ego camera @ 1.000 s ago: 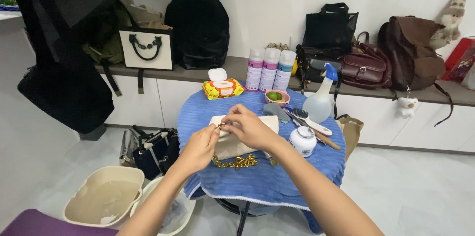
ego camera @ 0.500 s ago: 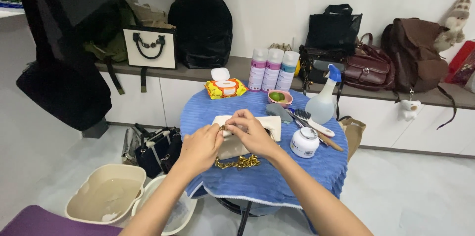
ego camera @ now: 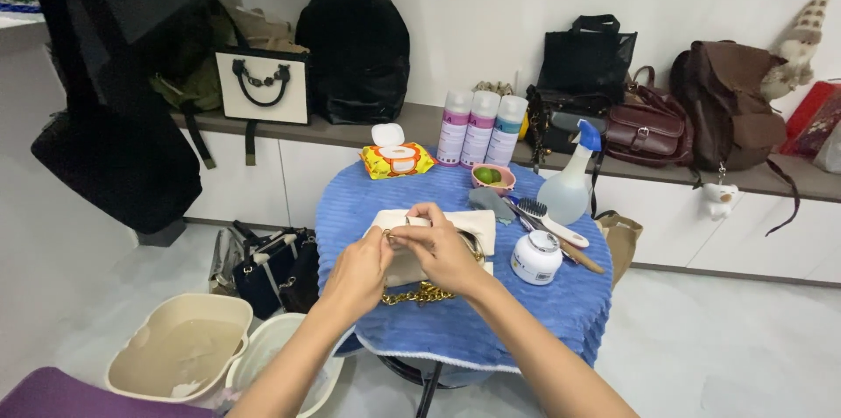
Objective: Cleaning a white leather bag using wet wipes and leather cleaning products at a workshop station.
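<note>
Both hands meet over the middle of the round table (ego camera: 561, 313). Left hand (ego camera: 359, 273) and right hand (ego camera: 442, 251) are curled, fingertips pinched on a small fitting at the top edge of a beige handbag (ego camera: 405, 267); exactly what they pinch is too small to tell. The handbag lies flat near the table's near edge on a cream cloth (ego camera: 469, 227), probably to keep it off the blue ribbed towel cover. Its gold chain (ego camera: 420, 296) spills toward the near edge: chunky metal links.

Supplies sit within reach on the right half:
- white jar (ego camera: 535, 257), squat
- white-handled brush (ego camera: 547, 221)
- clear spray bottle (ego camera: 574, 181), blue trigger

Far edge: three spray cans (ego camera: 480, 127), wipes pack (ego camera: 399, 158), small pink bowl (ego camera: 488, 177). Plastic tubs (ego camera: 180, 355) on the floor, left.
</note>
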